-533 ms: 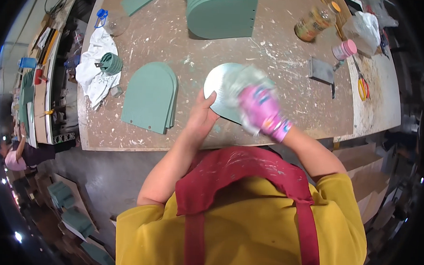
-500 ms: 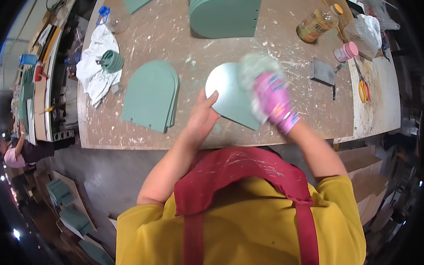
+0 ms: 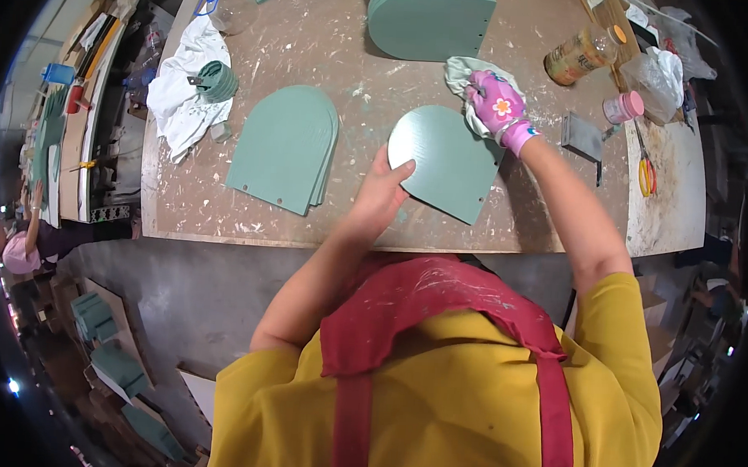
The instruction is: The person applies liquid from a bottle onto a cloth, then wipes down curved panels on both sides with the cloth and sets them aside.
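A green arch-shaped panel [image 3: 448, 166] lies near the table's front edge, light glinting off its rounded end. My bare left hand [image 3: 382, 190] grips its left edge, thumb on top and fingers beneath. In a pink flowered glove, my right hand [image 3: 496, 105] is closed on a pale cloth [image 3: 464, 75] just beyond the panel's far right side. A few like panels [image 3: 284, 150] lie stacked to the left, with small holes along their straight edge. Farther off stands a taller stack of green panels [image 3: 429, 23].
On the left, a white rag [image 3: 184, 100] lies by a green-stained cup [image 3: 217, 82] and a blue-capped bottle [image 3: 221, 14]. To the right are a juice bottle [image 3: 580, 57], a pink-lidded jar [image 3: 621, 107], a grey block [image 3: 583, 136] and yellow-handled scissors [image 3: 647, 174]. Another person [image 3: 23, 247] is at far left.
My right hand has moved with the cloth from over the panel's right part to beyond its far right edge. My left hand still holds the panel; the whole view has shifted slightly.
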`<state>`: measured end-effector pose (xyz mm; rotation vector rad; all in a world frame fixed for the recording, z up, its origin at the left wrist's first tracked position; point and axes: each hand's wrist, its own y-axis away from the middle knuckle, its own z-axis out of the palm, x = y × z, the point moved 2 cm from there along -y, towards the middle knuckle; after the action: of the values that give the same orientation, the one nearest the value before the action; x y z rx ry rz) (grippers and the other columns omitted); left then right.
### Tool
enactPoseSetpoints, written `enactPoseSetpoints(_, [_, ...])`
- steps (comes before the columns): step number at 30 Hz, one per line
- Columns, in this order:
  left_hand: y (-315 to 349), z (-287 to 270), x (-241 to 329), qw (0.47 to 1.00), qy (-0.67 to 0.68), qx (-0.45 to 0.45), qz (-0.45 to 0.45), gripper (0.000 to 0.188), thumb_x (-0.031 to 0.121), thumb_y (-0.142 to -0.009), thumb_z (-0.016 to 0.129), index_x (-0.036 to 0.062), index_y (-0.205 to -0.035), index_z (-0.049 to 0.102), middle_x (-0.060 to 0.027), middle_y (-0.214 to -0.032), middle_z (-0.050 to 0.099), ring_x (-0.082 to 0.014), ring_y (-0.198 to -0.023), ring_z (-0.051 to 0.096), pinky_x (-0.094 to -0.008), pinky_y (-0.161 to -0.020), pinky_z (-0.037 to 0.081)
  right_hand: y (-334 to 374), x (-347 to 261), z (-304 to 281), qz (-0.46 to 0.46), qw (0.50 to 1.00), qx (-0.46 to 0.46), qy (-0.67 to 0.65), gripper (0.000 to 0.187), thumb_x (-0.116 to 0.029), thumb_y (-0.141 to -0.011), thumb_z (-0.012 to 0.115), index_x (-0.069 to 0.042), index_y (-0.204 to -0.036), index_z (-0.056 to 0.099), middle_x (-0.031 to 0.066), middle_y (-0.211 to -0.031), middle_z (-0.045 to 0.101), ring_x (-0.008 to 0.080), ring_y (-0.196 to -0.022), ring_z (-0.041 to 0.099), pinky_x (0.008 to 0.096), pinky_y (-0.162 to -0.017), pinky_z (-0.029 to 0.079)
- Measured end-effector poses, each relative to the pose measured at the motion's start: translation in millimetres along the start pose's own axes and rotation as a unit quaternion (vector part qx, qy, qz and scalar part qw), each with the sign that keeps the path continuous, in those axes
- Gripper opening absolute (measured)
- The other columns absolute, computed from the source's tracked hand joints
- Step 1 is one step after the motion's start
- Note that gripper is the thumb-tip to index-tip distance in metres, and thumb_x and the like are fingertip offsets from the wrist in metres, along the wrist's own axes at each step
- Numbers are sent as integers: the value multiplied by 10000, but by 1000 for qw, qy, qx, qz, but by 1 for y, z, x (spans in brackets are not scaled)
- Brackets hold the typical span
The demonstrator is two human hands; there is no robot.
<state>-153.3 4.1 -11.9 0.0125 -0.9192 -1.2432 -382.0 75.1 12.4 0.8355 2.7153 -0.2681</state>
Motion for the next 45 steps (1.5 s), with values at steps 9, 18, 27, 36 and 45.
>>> enactPoseSetpoints(9, [-2,2,-1,999,23,-44,12,473,-28,-905,468,-1,-1350,312,-138,-1301,468,-244,-1182,502,-373,-1007,433,-1,-40,35,15,953,-77,-293,222,-272,-870,538,-116,-1020,588,145,-838,599,300,-769,616,414,-721,505])
enactPoseSetpoints(18, [-7,-5,-1,996,44,-68,41,466,-20,-914,457,2,-1353,302,-153,-1302,451,-247,-1198,480,-387,-1013,424,110,-64,-7,-224,973,-51,26,289,-244,-863,550,-74,-1096,566,175,-859,612,330,-961,598,411,-778,491])
enactPoseSetpoints(27, [11,25,19,995,36,-92,-11,454,127,-960,419,44,-1379,264,-122,-1348,419,-254,-1238,435,-403,-1017,384,114,-14,-92,94,985,-55,-135,541,-384,-808,670,2,-1161,532,212,-1001,631,321,-925,628,368,-798,490])
enactPoseSetpoints(36, [17,103,36,975,-60,-212,-32,567,392,-995,352,63,-1438,226,-115,-1441,347,-257,-1331,322,-436,-1085,262,136,-44,-109,138,984,15,-115,389,-163,-828,587,21,-1165,531,207,-1070,622,321,-900,634,405,-765,513])
enactPoseSetpoints(45, [23,52,3,962,182,-171,-114,475,261,-986,440,53,-1383,286,-117,-1333,458,-265,-1250,443,-464,-1021,383,150,-12,-69,224,721,-33,-655,467,-162,-889,576,2,-1293,408,91,-1031,613,191,-898,616,324,-768,522])
